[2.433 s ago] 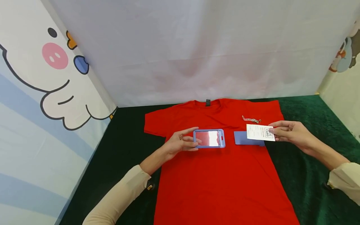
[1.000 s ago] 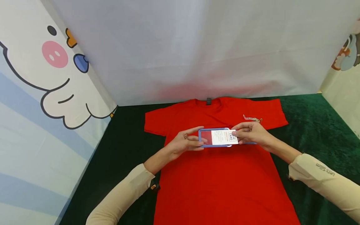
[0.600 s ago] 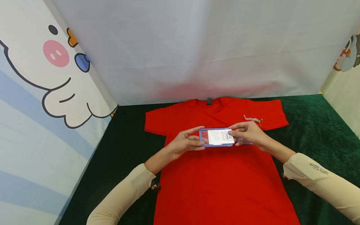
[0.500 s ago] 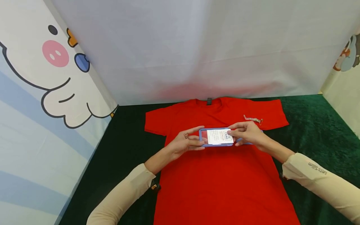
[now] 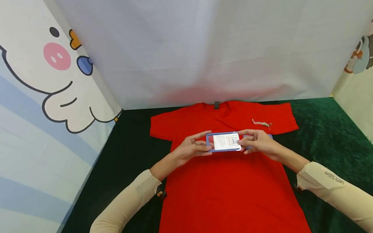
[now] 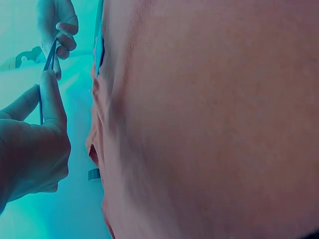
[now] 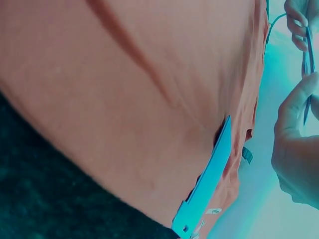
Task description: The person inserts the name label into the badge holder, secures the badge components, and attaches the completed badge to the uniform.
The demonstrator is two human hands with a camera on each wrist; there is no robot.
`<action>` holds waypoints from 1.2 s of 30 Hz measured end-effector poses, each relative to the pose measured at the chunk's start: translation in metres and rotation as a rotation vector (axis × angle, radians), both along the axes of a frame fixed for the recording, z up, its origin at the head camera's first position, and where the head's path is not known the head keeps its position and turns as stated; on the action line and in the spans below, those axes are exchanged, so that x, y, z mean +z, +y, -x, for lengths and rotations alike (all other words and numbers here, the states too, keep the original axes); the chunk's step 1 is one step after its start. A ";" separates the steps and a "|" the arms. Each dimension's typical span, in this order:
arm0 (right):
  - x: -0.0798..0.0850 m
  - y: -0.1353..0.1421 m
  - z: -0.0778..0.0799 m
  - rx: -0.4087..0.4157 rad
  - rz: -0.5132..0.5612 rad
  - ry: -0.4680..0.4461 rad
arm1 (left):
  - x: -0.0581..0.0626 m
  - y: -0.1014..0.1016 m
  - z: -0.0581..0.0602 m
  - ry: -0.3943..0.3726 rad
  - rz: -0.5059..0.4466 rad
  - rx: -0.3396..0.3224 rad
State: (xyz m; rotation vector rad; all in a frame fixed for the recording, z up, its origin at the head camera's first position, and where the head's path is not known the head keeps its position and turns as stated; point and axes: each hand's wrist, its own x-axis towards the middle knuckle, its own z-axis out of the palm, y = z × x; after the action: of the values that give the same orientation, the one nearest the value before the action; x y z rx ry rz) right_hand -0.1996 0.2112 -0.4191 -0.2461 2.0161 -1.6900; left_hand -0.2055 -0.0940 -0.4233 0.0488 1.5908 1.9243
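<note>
My left hand [image 5: 186, 149] grips the left end of a blue-rimmed badge holder [image 5: 222, 133] between thumb and fingers, lifted over the red T-shirt [image 5: 227, 194]. A white printed card [image 5: 224, 141] lies in the holder's face, and a red strip of its window shows at the left. My right hand [image 5: 262, 142] pinches the card's right end, its thumb on the printed box and its index finger along the holder's top corner. Seen edge-on in the right wrist view, the holder runs between both hands. Below the right hand, partly hidden, lies a flat blue cover [image 7: 209, 179].
A short strap with a metal clip [image 5: 262, 123] lies on the shirt near its right sleeve. The shirt is spread on dark green cloth [image 5: 320, 129]. A white sheet [image 5: 186, 58] hangs behind, with printed cartoon panels at both sides.
My right hand has brought the card leftward from beside the holder and slid it along the holder's face. Most recently the card shifted slightly further left. The left hand barely moved.
</note>
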 end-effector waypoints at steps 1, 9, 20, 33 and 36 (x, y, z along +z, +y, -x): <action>0.000 0.000 -0.001 0.002 0.005 0.001 | 0.000 0.000 0.000 -0.003 -0.004 0.000; 0.000 -0.005 -0.004 -0.032 -0.031 0.019 | 0.001 0.002 0.001 0.006 -0.022 -0.027; -0.001 -0.015 -0.006 -0.043 -0.035 0.027 | -0.001 0.002 0.000 0.019 -0.018 -0.020; 0.005 0.035 -0.002 -0.089 -0.117 0.090 | 0.001 -0.004 0.000 0.020 -0.010 -0.004; 0.002 0.053 0.002 -0.094 -0.205 0.135 | 0.000 -0.006 0.001 0.014 -0.013 -0.001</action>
State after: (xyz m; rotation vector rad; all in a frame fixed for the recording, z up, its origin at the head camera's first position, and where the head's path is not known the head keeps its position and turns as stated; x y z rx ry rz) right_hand -0.2015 0.2646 -0.4172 -0.2029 2.3150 -1.5424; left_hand -0.2062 -0.0998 -0.4228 0.0682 1.5870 1.9378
